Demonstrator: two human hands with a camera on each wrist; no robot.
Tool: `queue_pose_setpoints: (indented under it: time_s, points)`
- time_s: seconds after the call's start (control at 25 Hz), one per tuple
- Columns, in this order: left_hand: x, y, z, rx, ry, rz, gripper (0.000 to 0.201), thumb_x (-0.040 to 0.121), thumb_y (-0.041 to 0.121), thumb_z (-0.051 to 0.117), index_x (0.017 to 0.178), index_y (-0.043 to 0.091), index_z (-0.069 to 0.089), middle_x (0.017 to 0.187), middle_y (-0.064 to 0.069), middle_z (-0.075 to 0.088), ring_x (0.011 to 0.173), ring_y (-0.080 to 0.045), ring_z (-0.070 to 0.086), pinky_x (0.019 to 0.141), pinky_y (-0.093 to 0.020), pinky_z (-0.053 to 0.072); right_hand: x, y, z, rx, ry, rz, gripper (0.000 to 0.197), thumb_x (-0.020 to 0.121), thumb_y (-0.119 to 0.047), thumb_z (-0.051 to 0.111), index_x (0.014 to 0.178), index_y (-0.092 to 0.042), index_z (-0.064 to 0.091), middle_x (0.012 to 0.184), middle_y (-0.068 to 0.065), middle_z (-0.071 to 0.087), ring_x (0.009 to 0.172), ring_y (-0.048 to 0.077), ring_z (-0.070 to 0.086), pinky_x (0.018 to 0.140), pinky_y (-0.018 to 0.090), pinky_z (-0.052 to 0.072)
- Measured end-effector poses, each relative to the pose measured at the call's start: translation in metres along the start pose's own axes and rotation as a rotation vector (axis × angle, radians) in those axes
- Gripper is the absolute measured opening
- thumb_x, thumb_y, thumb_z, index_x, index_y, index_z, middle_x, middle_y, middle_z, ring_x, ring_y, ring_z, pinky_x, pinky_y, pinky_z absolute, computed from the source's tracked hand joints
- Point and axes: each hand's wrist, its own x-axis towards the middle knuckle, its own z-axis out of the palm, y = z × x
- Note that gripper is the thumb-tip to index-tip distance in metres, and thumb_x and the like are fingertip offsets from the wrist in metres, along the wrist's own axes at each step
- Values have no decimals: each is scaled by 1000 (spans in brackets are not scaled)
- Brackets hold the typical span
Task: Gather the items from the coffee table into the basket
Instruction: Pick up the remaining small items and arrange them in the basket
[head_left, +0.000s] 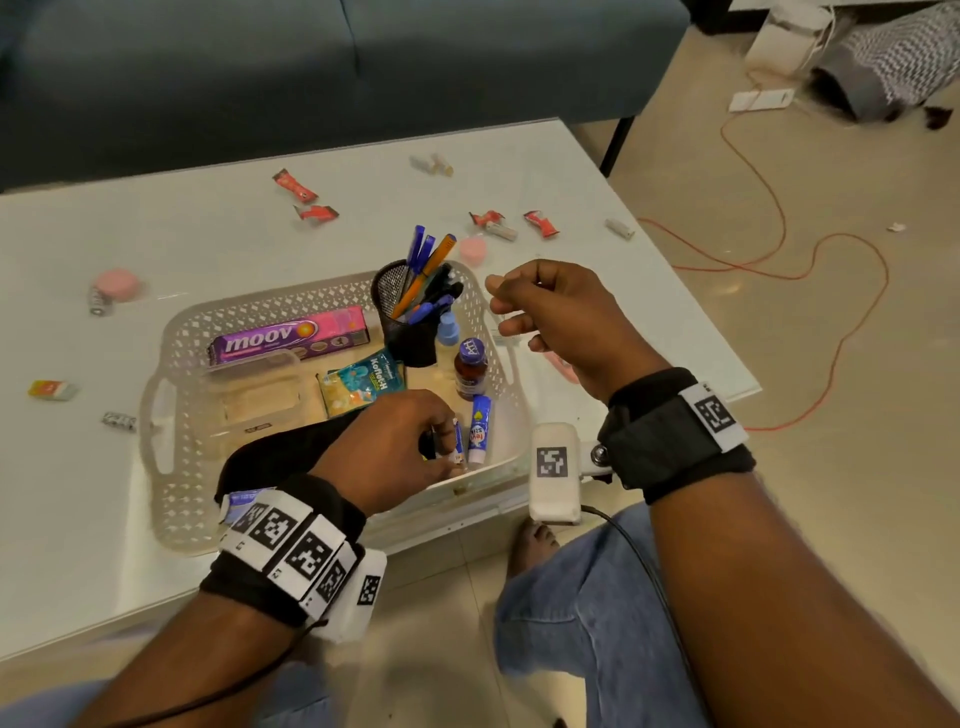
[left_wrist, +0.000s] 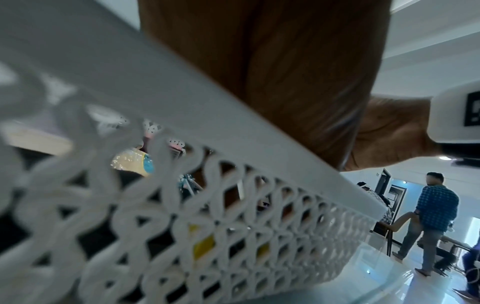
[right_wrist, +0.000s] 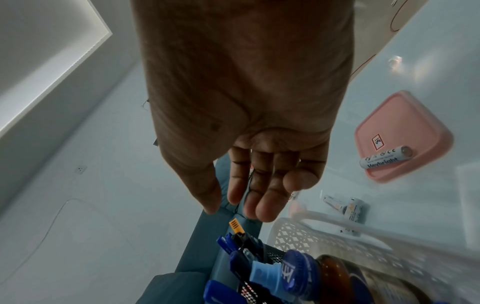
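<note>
left hand (head_left: 395, 447) low inside the near right corner of the white lattice basket (head_left: 171, 364), fingers curled around a small blue-and-white tube (head_left: 457, 441), beside a second glue tube (head_left: 479, 428); right hand (head_left: 558, 317) raised over the basket's right rim, fingers loosely bent, grasping nothing; in the basket: purple moov box (head_left: 288, 338), black mesh pen cup (head_left: 410, 322), brown bottle (head_left: 470, 369), snack packet (head_left: 361, 382); scattered on the white coffee table (head_left: 545, 171): red wrappers (head_left: 296, 187), batteries (head_left: 619, 228), pink lid (right_wrist: 400, 135) right of the basket.
</note>
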Motion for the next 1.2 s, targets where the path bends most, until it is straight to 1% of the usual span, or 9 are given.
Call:
queue_pose_setpoints:
  time_s: [0.12, 0.28, 0.36, 0.48, 0.6, 0.72, 0.84, 1.0, 1.2]
  points:
    - [-2, 1, -2, 20, -21, -19, 21, 77, 33, 86, 90, 24, 72, 93, 17, 63, 76, 1, 60, 66, -14, 46, 3, 2, 6, -36, -8, 2, 28, 97, -33, 67, 106, -7, 71, 98, 3, 76, 73, 7, 70, 57, 19, 47]
    - [-7, 6, -8, 24, 18, -13, 11, 84, 29, 78, 88, 28, 68, 95, 14, 62, 79, -3, 59, 70, -24, 50, 5, 5, 6, -106, 3, -41, 27, 96, -29, 70, 103, -3, 71, 95, 5, 76, 75, 12, 71, 52, 10, 46]
    - [-12, 9, -13, 44, 73, 4, 10, 87, 32, 74, 85, 31, 64, 92, 14, 59, 79, -4, 57, 70, -23, 47, 8, 0, -1, -147, 53, -94, 25, 94, -28, 73, 99, -3, 71, 92, 6, 76, 76, 17, 73, 54, 9, 47]
    - [-21, 17, -19, 25, 91, 36, 12, 89, 43, 72, 84, 33, 66, 86, 15, 58, 77, -4, 56, 69, -22, 46, 40, -4, -25, -253, 193, -202, 17, 90, -25, 76, 85, -10, 71, 84, 5, 75, 75, 18, 69, 70, 23, 55]
    - [-24, 20, -18, -31, 19, 32, 18, 89, 48, 70, 87, 31, 74, 83, 14, 63, 76, -3, 59, 71, -23, 49, 98, -2, -52, -624, 315, -242, 14, 87, -24, 74, 92, -11, 72, 96, 4, 74, 91, 19, 67, 82, 34, 55]
    - [-25, 17, -15, -60, -27, 1, 25, 91, 50, 67, 84, 28, 77, 77, 13, 69, 73, -5, 63, 68, -21, 50, 143, 5, -57, -859, 193, -176, 23, 90, -23, 73, 109, -10, 70, 114, 7, 70, 107, 25, 64, 84, 30, 46]
    - [-24, 14, -15, -99, -42, -12, 28, 91, 50, 66, 83, 26, 79, 73, 13, 71, 74, -4, 64, 63, -12, 43, 168, 7, -37, -886, 20, -215, 33, 90, -29, 76, 117, -12, 70, 119, 5, 69, 109, 21, 62, 86, 28, 43]
    - [-22, 13, -15, -156, -67, -26, 29, 91, 48, 67, 81, 24, 78, 73, 11, 72, 73, -3, 66, 65, -14, 47, 187, 13, -1, -920, -165, -271, 53, 86, -37, 80, 133, -20, 63, 127, 5, 64, 116, 21, 59, 92, 28, 41]
    - [-22, 12, -14, -165, -67, -40, 30, 91, 49, 67, 80, 22, 78, 75, 10, 73, 75, -3, 66, 67, -16, 49, 203, 33, 13, -983, -162, -265, 52, 85, -40, 80, 133, -32, 63, 124, 4, 66, 114, 24, 62, 95, 32, 46]
